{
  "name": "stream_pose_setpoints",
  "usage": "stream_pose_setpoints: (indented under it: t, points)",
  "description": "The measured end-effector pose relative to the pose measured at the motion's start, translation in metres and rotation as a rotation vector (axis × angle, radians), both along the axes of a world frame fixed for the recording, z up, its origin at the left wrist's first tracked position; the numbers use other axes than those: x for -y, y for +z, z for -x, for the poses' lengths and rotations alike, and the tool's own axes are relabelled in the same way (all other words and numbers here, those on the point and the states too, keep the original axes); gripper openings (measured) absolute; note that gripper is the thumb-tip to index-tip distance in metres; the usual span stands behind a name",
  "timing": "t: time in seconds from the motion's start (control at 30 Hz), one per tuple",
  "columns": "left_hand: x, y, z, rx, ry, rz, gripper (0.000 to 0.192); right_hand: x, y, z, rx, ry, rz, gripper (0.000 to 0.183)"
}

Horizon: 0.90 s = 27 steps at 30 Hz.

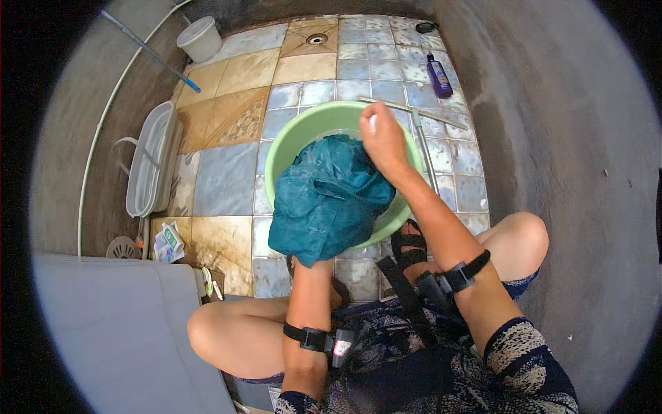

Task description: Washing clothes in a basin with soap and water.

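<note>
A wet teal cloth (pixel 331 202) is bunched over the round green basin (pixel 283 137), hanging past its near rim. My left forearm reaches in beneath the cloth, which covers my left hand completely, so its grip is hidden. My right hand (pixel 384 139) is a fist above the basin's far right side, beside the cloth. A small white object, perhaps soap, shows between its curled fingers. Some water is visible inside the basin behind the cloth.
A squeegee (pixel 421 129) lies right of the basin, and a purple bottle (pixel 439 77) farther back. At left are a white bucket (pixel 200 40), a blue-ended pole (pixel 150 50), a plastic tub (pixel 150 160) and packets (pixel 169 242). A drain (pixel 317 39) is set in the tiles.
</note>
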State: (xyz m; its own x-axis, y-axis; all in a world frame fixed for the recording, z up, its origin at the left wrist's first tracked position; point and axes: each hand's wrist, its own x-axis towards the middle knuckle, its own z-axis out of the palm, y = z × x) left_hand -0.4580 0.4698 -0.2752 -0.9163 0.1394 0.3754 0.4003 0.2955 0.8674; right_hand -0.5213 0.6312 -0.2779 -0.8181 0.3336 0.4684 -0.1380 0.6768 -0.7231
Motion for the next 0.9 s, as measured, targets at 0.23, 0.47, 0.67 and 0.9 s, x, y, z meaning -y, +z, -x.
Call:
stream_pose_setpoints:
  t: [0.23,0.47,0.67,0.9]
  points:
    - [0.008,-0.004,0.007,0.152,-0.046,-0.342,0.022,0.064,0.026,-0.075,0.329,0.573,-0.03,0.026]
    - [0.011,-0.003,0.001,0.219,-0.078,-0.504,0.022,0.06,0.034,-0.083,0.243,0.585,0.197,0.029]
    - [0.009,-0.002,0.005,0.25,-0.119,-0.587,0.022,0.006,0.024,-0.04,0.332,0.277,-0.164,0.024]
    - [0.009,-0.003,0.0,0.242,-0.03,-0.426,0.026,-0.029,0.083,0.016,0.32,0.337,0.067,0.032]
